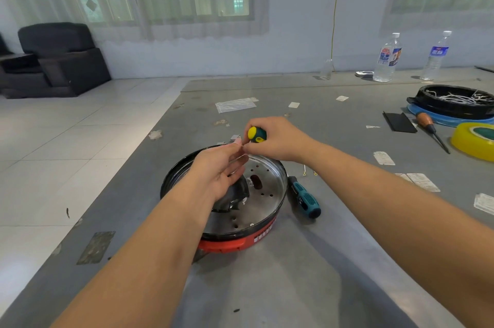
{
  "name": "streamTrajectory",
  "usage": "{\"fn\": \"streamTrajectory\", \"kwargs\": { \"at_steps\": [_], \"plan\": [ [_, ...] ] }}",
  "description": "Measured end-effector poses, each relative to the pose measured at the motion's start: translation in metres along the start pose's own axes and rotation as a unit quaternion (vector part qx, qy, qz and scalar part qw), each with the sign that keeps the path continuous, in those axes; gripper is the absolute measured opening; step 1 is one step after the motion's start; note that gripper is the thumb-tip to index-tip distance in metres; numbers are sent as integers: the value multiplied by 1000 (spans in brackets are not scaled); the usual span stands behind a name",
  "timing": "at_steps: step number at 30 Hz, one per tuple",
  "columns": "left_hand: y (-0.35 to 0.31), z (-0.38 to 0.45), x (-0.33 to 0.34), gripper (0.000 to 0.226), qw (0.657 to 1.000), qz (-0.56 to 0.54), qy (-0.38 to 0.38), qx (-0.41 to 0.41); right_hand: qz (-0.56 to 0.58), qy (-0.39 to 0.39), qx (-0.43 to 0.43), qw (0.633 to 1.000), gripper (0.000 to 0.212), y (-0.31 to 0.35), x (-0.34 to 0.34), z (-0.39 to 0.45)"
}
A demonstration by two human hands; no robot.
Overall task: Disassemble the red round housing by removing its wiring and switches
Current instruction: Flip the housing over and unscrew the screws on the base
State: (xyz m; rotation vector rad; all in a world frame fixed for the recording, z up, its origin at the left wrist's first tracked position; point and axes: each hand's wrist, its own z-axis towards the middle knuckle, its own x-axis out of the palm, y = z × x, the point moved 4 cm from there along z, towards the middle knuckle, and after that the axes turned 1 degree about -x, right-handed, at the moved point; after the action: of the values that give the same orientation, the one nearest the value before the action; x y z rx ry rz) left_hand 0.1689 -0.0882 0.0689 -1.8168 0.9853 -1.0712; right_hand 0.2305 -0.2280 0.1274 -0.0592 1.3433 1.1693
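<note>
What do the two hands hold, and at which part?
Right hand grips a screwdriver by its yellow-green handle. Left hand pinches something small at its fingertips; what it is cannot be told.

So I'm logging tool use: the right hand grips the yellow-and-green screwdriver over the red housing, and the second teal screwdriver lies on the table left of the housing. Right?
Not quite. The head view shows the second teal screwdriver lying on the table right of the red housing, not left. The right hand does grip the yellow-and-green screwdriver over it.
</note>
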Motion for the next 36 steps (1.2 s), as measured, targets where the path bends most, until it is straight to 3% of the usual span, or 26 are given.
{"fn": "streamTrajectory", "kwargs": {
  "at_steps": [12,15,17,20,22,24,29,36],
  "plan": [
    [2,-5,3,11,1000,18,-14,-2,12,-58,-22,998,13,-8,11,-12],
    [0,-9,4,11,996,83,-16,41,28,-68,-8,997,5,-13,8,-14],
    [-5,-12,3,8,971,211,-29,108,18,-72,23,997,2,-22,0,-16],
    [-13,-16,3,9,881,425,-10,208,-27,-66,99,993,7,-49,-18,-21],
    [-11,-16,3,21,817,533,30,219,-47,-56,159,985,7,-73,-31,-27],
    [-6,-15,3,37,776,593,68,204,-71,-38,214,973,6,-96,-41,-33],
    [7,-13,2,55,732,648,93,188,-121,7,311,943,7,-140,-44,-47],
    [11,-13,1,57,707,670,96,204,-167,10,340,925,13,-163,-43,-54]
  ]
}}
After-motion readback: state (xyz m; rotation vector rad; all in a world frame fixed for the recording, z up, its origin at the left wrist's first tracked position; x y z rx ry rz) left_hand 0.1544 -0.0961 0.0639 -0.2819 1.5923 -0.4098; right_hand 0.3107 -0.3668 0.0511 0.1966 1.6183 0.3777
